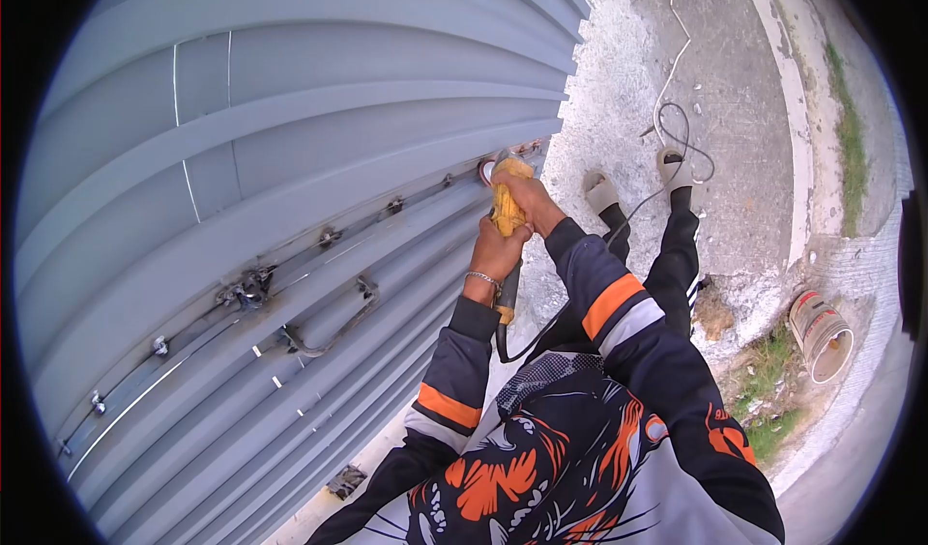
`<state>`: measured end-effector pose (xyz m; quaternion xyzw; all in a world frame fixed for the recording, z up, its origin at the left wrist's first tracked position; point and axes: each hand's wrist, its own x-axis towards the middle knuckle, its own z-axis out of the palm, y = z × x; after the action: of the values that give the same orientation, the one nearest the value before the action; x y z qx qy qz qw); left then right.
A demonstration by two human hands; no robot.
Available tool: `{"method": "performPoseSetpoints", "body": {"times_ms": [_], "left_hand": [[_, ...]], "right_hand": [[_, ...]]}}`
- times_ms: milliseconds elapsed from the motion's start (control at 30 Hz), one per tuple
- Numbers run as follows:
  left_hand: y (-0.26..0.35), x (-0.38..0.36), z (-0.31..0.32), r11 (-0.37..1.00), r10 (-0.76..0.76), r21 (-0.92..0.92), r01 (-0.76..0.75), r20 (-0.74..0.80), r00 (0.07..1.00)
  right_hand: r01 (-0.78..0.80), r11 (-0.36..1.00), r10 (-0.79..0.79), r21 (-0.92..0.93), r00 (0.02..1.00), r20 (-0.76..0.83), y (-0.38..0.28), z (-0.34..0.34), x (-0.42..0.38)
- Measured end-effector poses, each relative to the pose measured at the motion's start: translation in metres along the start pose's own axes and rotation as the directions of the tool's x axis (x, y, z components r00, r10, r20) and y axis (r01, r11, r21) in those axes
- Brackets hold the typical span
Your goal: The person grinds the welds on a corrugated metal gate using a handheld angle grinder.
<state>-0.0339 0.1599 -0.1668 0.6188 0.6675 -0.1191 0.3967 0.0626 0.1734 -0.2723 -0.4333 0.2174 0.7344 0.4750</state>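
Both my hands are wrapped round a yellow angle grinder (507, 212). My right hand (534, 202) grips it near its head, and my left hand (499, 253), with a bracelet at the wrist, closes on the body just behind. The grinder's disc end overlaps the seam of a grey corrugated metal panel (319, 173). From the rear of the tool, below my left wrist, a black cord runs off towards my legs. Along the seam sit several rough, blackened weld spots (249, 289), and a bent metal handle (338, 337) is fixed beside them.
My feet in sandals (600, 191) stand on rough, white-stained concrete (735, 139). A grey cable (688, 144) loops near them, joined by a pale cord (681, 43). A dirty bucket (820, 337) lies on its side at the right, near grass.
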Motion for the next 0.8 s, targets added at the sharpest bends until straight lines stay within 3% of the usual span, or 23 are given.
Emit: {"method": "performPoseSetpoints", "body": {"times_ms": [400, 500, 600, 700, 800], "left_hand": [[-0.004, 0.006, -0.002, 1.0, 0.018, 0.007, -0.018, 0.03, 0.999], [0.015, -0.009, -0.012, 0.995, -0.092, -0.012, 0.095, 0.124, 0.988], [0.013, -0.015, -0.013, 0.999, 0.041, 0.021, -0.042, 0.071, 0.997], [0.02, -0.023, -0.013, 0.999, 0.003, 0.044, -0.004, 0.019, 1.0], [0.011, -0.012, -0.013, 0.998, -0.03, 0.053, 0.026, 0.093, 0.995]], "right_hand": [[0.019, 1.0, -0.019, -0.009, 1.0, -0.018, 0.003, -0.001, 0.002], [0.022, 0.999, -0.023, -0.039, 0.999, -0.023, 0.003, -0.001, -0.002], [0.036, 0.999, -0.036, -0.037, 0.999, -0.021, 0.003, 0.002, -0.011], [0.028, 1.0, -0.028, -0.014, 1.0, 0.006, -0.001, 0.002, -0.02], [0.022, 1.0, -0.022, -0.007, 1.0, 0.0, -0.001, 0.002, -0.018]]}}
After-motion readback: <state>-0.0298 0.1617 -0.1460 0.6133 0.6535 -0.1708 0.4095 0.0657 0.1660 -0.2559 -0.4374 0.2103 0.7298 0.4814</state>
